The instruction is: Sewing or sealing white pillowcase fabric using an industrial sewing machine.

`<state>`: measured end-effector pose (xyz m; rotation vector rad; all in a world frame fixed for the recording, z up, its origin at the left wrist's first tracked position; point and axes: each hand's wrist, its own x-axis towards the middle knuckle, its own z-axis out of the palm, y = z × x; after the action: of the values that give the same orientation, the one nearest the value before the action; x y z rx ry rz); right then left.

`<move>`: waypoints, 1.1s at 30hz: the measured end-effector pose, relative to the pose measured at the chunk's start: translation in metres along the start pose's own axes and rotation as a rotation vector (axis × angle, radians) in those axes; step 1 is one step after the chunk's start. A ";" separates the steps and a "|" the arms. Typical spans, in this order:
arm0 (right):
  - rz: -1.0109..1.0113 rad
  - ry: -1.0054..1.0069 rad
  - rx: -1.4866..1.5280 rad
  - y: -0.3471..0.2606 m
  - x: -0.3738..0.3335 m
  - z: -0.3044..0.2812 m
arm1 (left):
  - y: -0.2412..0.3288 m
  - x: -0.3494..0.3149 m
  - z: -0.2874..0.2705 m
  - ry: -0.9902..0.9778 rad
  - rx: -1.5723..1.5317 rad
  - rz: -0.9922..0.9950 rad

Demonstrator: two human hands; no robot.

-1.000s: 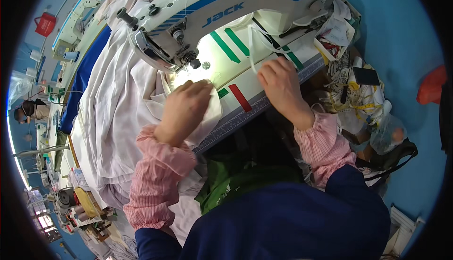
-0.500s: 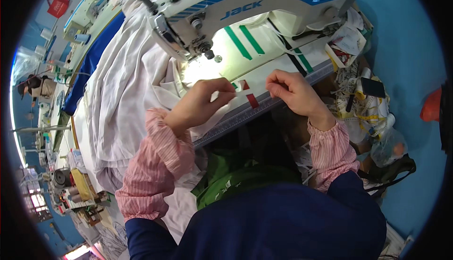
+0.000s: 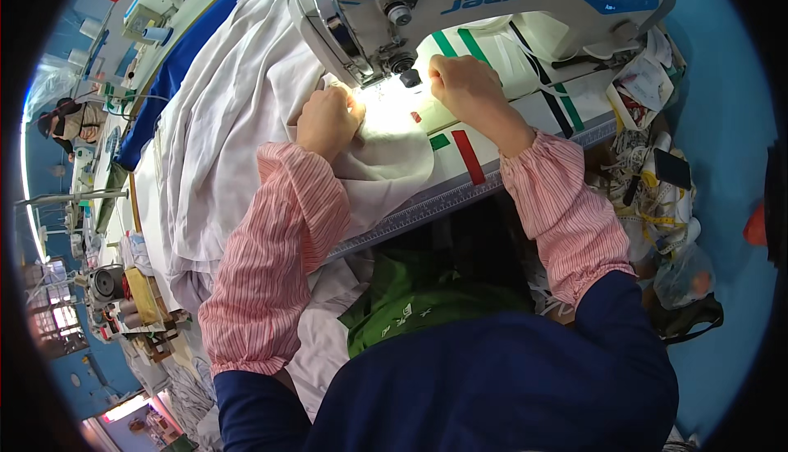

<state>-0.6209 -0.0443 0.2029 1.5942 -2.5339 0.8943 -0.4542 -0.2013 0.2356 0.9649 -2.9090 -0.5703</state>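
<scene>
A white and blue sewing machine (image 3: 369, 9) stands before me, its lamp glaring on the bed under the needle. My left hand (image 3: 327, 122) is closed at the needle area, fingers pinching the pale fabric (image 3: 238, 124), which spreads down to the left. Just right of the needle head, my right hand (image 3: 474, 95) is raised with its fingers curled together; whatever they hold is hidden. A red strip (image 3: 468, 157) lies below that hand, beside a short green piece (image 3: 440, 142). A tiny red scrap (image 3: 415, 117) sits in the bright light between my hands.
Green strips (image 3: 474, 46) lie behind my right hand, and a black band crosses the bed. A ruler (image 3: 410, 224) runs along the table's front edge. At right are a box of papers (image 3: 644, 91), a dark phone (image 3: 672, 169) and tangled tapes. Another person (image 3: 78, 120) sits far left.
Both hands have moved away from the front edge toward the needle, the left now on the fabric. A fabric edge now covers more of the bed, and the red strip shows longer. The view has shifted.
</scene>
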 end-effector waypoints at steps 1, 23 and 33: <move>-0.021 0.047 -0.051 0.000 0.003 0.003 | -0.003 0.000 0.000 0.032 0.006 0.002; -0.163 0.208 -0.069 -0.025 -0.042 0.013 | -0.011 0.004 0.008 0.131 -0.113 0.065; -0.086 0.198 -0.117 -0.019 -0.040 0.017 | -0.014 0.005 0.008 0.110 -0.110 0.082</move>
<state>-0.5812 -0.0259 0.1850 1.4880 -2.3208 0.8321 -0.4515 -0.2115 0.2230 0.8327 -2.7728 -0.6434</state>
